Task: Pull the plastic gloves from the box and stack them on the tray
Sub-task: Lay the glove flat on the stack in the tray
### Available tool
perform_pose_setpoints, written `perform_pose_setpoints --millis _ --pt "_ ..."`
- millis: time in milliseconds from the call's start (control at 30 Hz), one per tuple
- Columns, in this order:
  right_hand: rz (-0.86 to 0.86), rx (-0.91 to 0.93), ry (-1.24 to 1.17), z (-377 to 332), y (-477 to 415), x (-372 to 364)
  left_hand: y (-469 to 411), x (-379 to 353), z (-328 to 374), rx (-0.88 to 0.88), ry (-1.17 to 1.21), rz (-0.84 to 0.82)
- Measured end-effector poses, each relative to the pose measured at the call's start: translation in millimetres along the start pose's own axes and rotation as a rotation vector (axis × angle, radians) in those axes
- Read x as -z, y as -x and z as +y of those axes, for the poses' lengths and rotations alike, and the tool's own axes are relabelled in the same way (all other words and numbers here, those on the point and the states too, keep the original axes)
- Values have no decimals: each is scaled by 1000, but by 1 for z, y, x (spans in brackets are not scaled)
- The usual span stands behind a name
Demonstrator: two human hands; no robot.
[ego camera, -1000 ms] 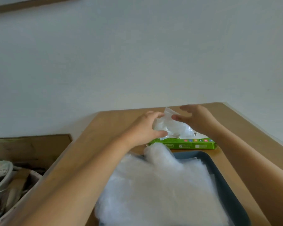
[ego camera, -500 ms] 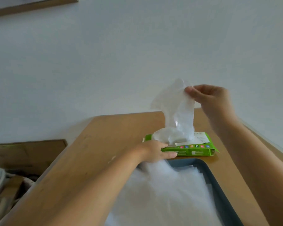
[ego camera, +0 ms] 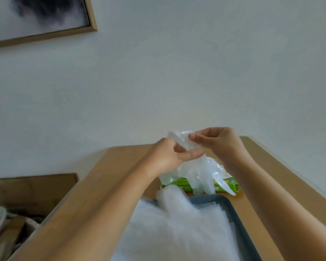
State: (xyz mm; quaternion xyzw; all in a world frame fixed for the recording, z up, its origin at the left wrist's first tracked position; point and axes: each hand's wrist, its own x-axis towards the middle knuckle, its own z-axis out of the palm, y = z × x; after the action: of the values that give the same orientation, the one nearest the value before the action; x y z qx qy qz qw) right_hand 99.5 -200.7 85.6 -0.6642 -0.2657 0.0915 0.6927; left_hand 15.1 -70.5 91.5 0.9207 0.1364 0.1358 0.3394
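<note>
The plastic glove (ego camera: 201,172) hangs over the green box (ego camera: 224,186) near the table's (ego camera: 120,162) far edge, its cuff pinched by the fingers (ego camera: 194,153) of the left hand (ego camera: 169,157) and right hand (ego camera: 220,142) (a thin, slippery hold), so it may slip or land crooked on the stack (ego camera: 177,228) in the tray (ego camera: 231,206).

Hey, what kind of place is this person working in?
Probably a room at home or a small office: a framed picture hangs on a plain white wall, the tray sits on a wooden table, and a brown box of clutter stands beside it.
</note>
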Motion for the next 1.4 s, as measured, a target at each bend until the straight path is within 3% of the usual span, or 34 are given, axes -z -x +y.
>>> perform_pose_setpoints --millis 167,300,400,467,567,733,833,900,1000,1100,1233,1400 --pt "-108 -26 -74 9 -3 -4 -13 -10 -11 -65 279 188" --pt "31 2 -54 10 -13 7 -22 -11 -21 -43 442 197" --pt "184 65 -251 -6 -15 21 -35 -15 -37 85 454 267" --pt "181 68 -409 -27 -8 32 -46 -19 -54 170 363 306" --pt "65 83 -509 -57 9 42 -48 -15 -71 275 273 276" --pt "-109 29 -549 -79 34 38 -20 15 -62 486 224 83" --pt "-122 14 -474 -82 45 26 17 41 -49 320 424 71" --pt "-142 12 -434 -83 53 16 36 48 -36 184 604 -50" --pt "-183 10 -433 -84 69 -2 71 42 -19 -31 668 -204" --pt "-186 14 -410 -82 88 -15 92 26 -7 -37 721 -104" --pt "-167 -10 3 -71 109 -13 107 22 0 -77 651 78" --pt "-163 -6 210 -49 125 -13 118 29 6 -226 471 312"
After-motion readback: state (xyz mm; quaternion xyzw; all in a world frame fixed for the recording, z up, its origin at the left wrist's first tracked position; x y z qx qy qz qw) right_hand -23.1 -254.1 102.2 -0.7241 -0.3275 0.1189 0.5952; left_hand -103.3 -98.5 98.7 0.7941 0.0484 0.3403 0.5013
